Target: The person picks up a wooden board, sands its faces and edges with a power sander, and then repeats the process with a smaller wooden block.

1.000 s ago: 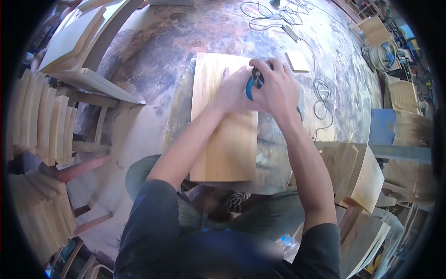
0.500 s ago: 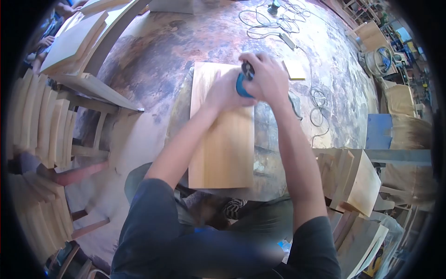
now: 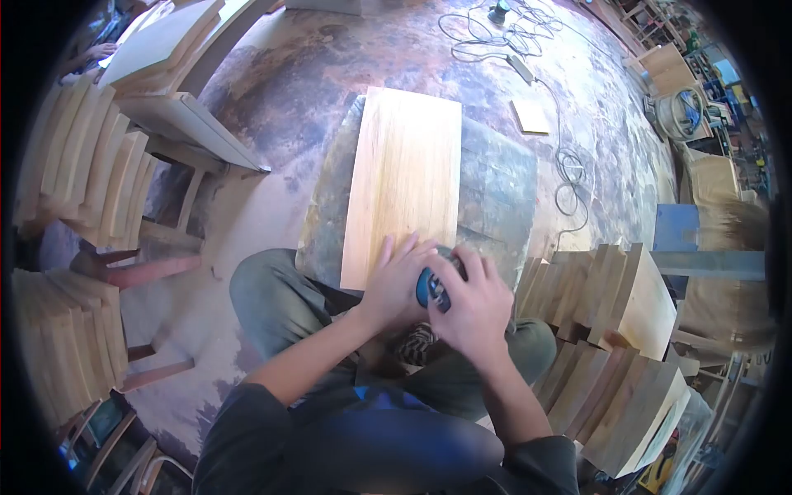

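A pale wooden board [image 3: 404,165] lies lengthwise on a low, dark-stained work surface [image 3: 499,181] in front of my crossed legs. At the board's near end, my right hand [image 3: 474,301] is wrapped round a blue and black power tool [image 3: 431,289]. My left hand [image 3: 398,280] rests against the tool's left side, its fingers reaching over the near edge of the board. The tool's underside is hidden, so its contact with the board cannot be seen.
Stacked boards stand at the left [image 3: 91,165] and lower right [image 3: 615,396]. Tangled cable [image 3: 569,169] and a small wood piece [image 3: 530,116] lie on the floor ahead. Another person's hand [image 3: 103,51] shows at the upper left. A blue panel [image 3: 676,227] is at the right.
Both hands and the tool have moved from the board's far end back to its near end, close to my body. The view has shifted slightly.
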{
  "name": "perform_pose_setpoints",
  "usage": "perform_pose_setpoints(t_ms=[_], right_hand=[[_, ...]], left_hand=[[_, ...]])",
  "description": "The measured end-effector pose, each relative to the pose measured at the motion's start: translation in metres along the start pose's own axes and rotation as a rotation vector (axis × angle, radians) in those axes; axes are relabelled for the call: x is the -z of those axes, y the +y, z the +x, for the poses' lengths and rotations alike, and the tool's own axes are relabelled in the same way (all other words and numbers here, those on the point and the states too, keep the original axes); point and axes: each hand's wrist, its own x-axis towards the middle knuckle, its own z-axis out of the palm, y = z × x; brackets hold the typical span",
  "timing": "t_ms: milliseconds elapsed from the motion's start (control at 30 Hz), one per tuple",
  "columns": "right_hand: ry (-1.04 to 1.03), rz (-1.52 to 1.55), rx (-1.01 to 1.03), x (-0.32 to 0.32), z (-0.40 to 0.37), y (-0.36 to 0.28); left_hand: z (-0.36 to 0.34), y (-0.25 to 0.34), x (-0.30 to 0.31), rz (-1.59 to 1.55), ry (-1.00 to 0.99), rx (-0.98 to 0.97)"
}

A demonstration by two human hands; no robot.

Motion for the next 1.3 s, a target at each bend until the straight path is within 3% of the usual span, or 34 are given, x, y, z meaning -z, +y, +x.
perform_pose_setpoints(t_ms=[100,333,400,567,700,767,833,1000,1300], right_hand=[[0.003,0.015,-0.004,-0.007,0.010,-0.003],[0.107,-0.040,0.018,-0.040,0.141,0.057],[0.199,-0.012,0.059,-0.051,0.182,0.073],[0.139,-0.056,0.047,-0.067,0.270,0.105],[0.130,-0.074,0.055,-0.077,0.323,0.131],[0.155,-0.078,0.083,-0.078,0.341,0.145],[0.096,-0.098,0.064,-0.075,0.352,0.155],[0.130,-0.089,0.078,-0.074,0.329,0.159],[0.163,-0.013,0.048,-0.045,0.167,0.067]], left_hand=[[0.016,-0.012,0.004,0.013,-0.040,0.024],[0.152,-0.067,0.025,-0.055,0.061,0.029],[0.190,-0.079,0.033,0.019,0.185,0.000],[0.265,-0.108,0.056,0.061,0.205,0.026],[0.313,-0.128,0.066,-0.125,0.152,0.120],[0.332,-0.127,0.067,0.100,0.218,0.116],[0.344,-0.129,0.063,0.117,0.224,0.111],[0.336,-0.120,0.058,0.057,0.096,0.172],[0.172,-0.055,0.046,0.001,0.088,0.067]])
